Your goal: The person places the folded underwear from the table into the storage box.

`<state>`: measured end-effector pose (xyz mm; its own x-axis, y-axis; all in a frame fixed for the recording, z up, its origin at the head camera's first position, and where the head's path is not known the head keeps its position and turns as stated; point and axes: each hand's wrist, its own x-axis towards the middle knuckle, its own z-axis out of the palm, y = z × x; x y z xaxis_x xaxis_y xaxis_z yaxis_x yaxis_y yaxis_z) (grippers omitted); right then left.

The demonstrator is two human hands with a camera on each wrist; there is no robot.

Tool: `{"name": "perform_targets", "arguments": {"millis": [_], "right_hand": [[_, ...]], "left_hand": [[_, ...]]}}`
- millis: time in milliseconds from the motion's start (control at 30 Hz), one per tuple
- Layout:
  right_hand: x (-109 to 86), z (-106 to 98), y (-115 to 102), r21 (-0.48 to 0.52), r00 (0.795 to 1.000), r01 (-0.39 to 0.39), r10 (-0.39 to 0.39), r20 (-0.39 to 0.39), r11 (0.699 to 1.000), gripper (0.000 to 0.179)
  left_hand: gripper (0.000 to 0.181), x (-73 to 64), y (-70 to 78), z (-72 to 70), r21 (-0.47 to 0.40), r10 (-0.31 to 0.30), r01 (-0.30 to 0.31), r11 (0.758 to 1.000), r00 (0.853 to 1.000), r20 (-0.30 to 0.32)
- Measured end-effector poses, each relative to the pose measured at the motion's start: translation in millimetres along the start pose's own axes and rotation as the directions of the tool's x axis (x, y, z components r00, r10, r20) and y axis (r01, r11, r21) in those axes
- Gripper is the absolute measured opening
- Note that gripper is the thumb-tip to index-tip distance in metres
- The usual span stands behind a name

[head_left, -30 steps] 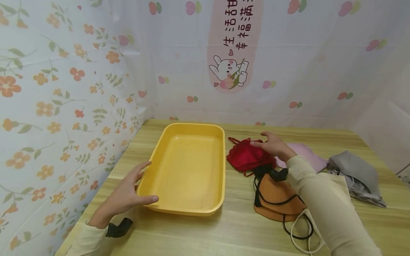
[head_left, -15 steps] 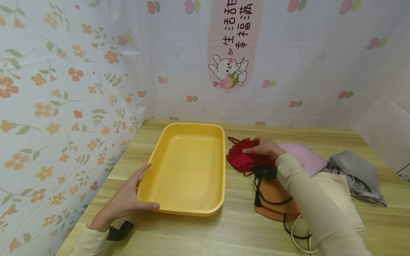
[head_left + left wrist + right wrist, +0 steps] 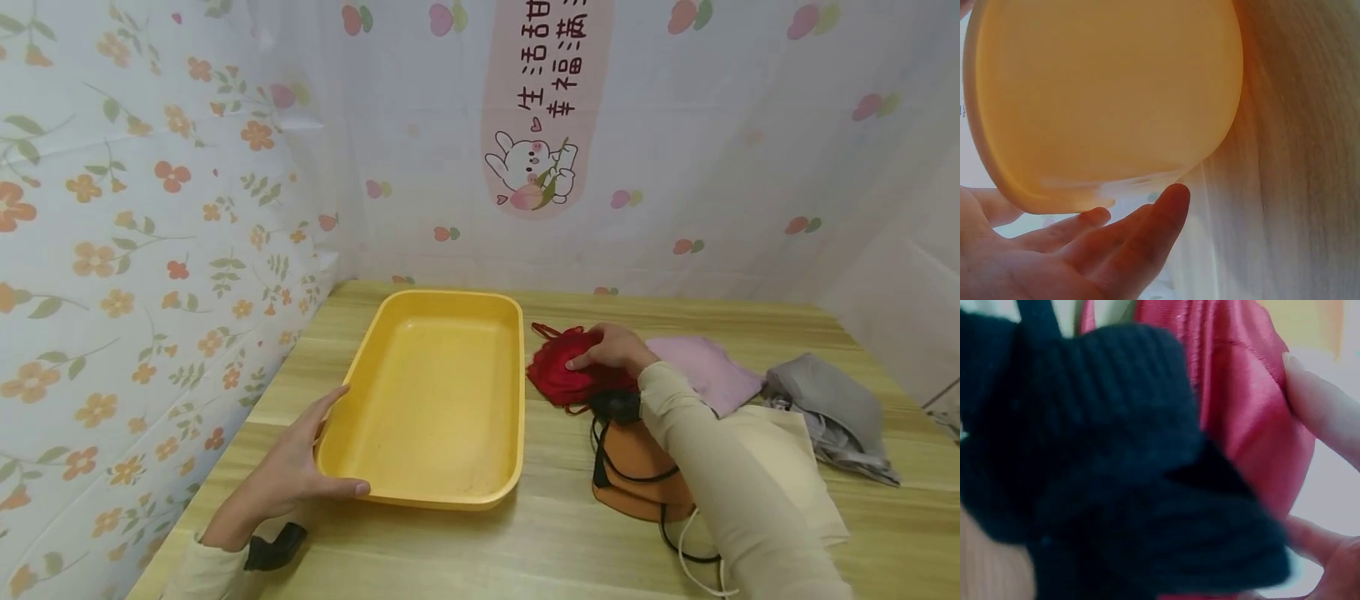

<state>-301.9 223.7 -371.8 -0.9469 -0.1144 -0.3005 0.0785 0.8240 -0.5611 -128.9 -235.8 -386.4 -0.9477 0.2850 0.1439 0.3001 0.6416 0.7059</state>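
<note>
In the head view my left hand [image 3: 281,471] spans the near left corner of a yellow tray [image 3: 519,392]. Its fingers lie along the left side and the thumb touches the front wall. The left wrist view shows fairly straight fingers [image 3: 1141,250] against the tray's outer side [image 3: 1104,94]. To the right of the tray, my right hand [image 3: 609,348] holds a red drawstring pouch [image 3: 551,371] from above. Thumb and fingers sit on opposite parts of the red cloth [image 3: 1254,425] in the right wrist view. Blurred black ribbed fabric [image 3: 1116,425] covers much of that view.
Orange drawstring pouches with black cords [image 3: 637,479] lie nearer. A lilac cloth bag [image 3: 705,367], a beige bag [image 3: 787,467] with pale cords and a grey bag [image 3: 828,408] spread to the right. Printed curtains [image 3: 420,150] stand behind and left of the wooden table [image 3: 427,558].
My right hand has come down and slightly left from above the red pouch onto it, and its fingers have drawn in on the cloth. The left hand stays at the tray's corner.
</note>
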Motion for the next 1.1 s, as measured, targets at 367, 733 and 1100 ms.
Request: {"name": "perform_targets", "arguments": {"millis": [367,733,1100], "right_hand": [[2.8,1.2,-7.5,0.025,1.0,0.012,-0.012,-0.024,1.0,0.093],[1.8,-4.8,-0.6,0.259,1.0,0.001,-0.005,0.018,0.966,0.089],[-5.1,-11.7,6.0,0.544,1.0,-0.009,0.004,0.011,0.839,0.078]], "left_hand": [[0.122,-0.4,-1.6,-2.1,-0.017,0.02,-0.02,1.0,1.0,-0.004],[0.121,-0.6,-4.6,0.0,-0.069,-0.013,0.014,0.997,1.0,0.017],[0.122,-0.7,-6.0,1.8,-0.188,-0.071,0.081,0.979,0.996,0.057]]}}
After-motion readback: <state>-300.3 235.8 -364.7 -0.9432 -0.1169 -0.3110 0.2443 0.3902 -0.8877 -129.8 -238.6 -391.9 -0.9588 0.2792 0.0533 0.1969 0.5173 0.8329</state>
